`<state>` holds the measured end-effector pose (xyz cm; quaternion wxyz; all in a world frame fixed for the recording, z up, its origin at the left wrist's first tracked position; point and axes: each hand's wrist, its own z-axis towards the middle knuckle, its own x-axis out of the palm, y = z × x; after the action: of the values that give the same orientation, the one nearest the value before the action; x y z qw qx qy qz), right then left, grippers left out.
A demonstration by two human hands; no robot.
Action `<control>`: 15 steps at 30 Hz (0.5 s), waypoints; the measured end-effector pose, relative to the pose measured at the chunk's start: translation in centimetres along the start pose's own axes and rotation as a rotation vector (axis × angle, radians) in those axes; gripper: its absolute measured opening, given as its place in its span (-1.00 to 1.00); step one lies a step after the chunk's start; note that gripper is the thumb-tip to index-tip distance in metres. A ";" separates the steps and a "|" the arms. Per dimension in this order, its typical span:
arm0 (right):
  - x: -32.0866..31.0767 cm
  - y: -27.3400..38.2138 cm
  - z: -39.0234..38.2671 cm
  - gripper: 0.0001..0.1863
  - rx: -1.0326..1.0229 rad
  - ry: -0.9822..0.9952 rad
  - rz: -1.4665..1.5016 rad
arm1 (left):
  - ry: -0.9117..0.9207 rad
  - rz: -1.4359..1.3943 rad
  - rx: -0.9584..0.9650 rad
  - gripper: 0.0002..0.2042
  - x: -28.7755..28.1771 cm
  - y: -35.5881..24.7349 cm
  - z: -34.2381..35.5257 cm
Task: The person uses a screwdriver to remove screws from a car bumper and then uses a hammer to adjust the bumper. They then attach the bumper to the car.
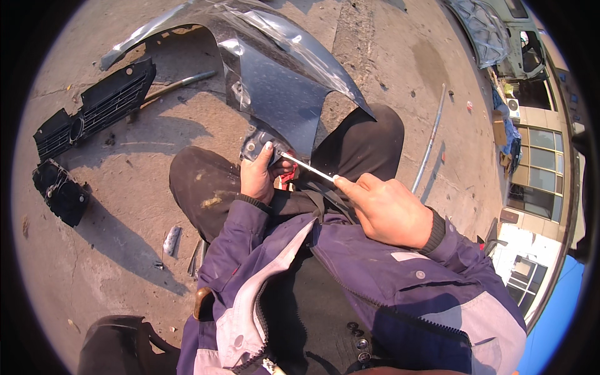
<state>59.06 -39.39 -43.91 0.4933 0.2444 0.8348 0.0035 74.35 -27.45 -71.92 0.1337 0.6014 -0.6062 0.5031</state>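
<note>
A dark grey car fender [281, 87] lies ahead of me, its near corner reaching between my bent knees. My left hand [257, 177] grips that corner's mounting flange [252, 142], thumb on top and fingers curled beneath. My right hand [390, 211] is closed round a slim silver metal tool [309, 166]. The tool's shaft slants left from my fingertips, and its far end meets the flange beside my left fingers. Its handle is hidden in my palm, so I cannot tell its exact kind. Something red [287, 179] shows under the left fingers.
On the ground at left are a black car grille [94, 112], a metal pipe [181, 82] and a round black part [61, 190]. A long pipe [430, 137] lies right of my knee. A dark panel [125, 347] sits at lower left; a vehicle [522, 37] stands far right.
</note>
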 end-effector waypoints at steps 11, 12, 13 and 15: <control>5.4 -3.0 0.1 -0.49 -0.036 -0.139 0.342 | 0.006 -0.056 -0.006 -0.65 -0.8 0.7 0.5; 6.0 -3.2 0.2 -0.50 -0.057 -0.158 0.401 | 0.008 -0.059 -0.013 -0.65 -0.9 0.7 0.5; 6.5 -3.5 0.1 -0.51 -0.061 -0.178 0.451 | 0.012 -0.060 -0.016 -0.64 -1.0 0.8 0.5; 6.8 -3.7 0.0 -0.53 -0.052 -0.187 0.488 | 0.007 -0.056 -0.036 -0.64 -1.1 0.8 0.5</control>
<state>54.85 -39.88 -50.43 0.5589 0.4249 0.7017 0.1213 74.11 -27.37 -73.31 0.1605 0.6137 -0.5978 0.4901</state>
